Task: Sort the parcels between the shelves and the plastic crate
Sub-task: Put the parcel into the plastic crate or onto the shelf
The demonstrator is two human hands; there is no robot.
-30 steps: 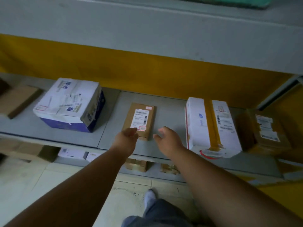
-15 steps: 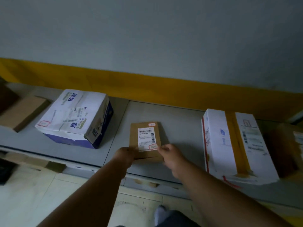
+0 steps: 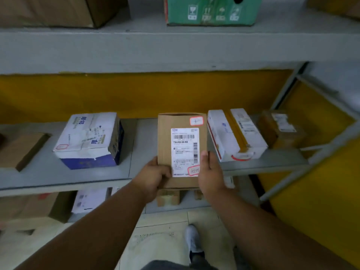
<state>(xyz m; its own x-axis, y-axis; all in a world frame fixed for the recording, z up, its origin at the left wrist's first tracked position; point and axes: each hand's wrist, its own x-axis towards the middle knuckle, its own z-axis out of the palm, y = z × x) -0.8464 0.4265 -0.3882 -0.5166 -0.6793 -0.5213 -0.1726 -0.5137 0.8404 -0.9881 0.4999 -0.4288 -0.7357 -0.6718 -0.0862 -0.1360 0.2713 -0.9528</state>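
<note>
A small flat brown parcel with a white barcode label is lifted off the grey middle shelf and tilted up toward me. My left hand grips its lower left corner. My right hand grips its lower right edge, thumb on the label. No plastic crate is in view.
On the middle shelf stand a white-and-blue box at left, a white box with yellow tape at right, and brown parcels at both ends. A green carton sits on the upper shelf. More parcels lie on the bottom shelf.
Both hands reached the small brown parcel, took hold of its near end and lifted it off the shelf, tilting its label toward me.
</note>
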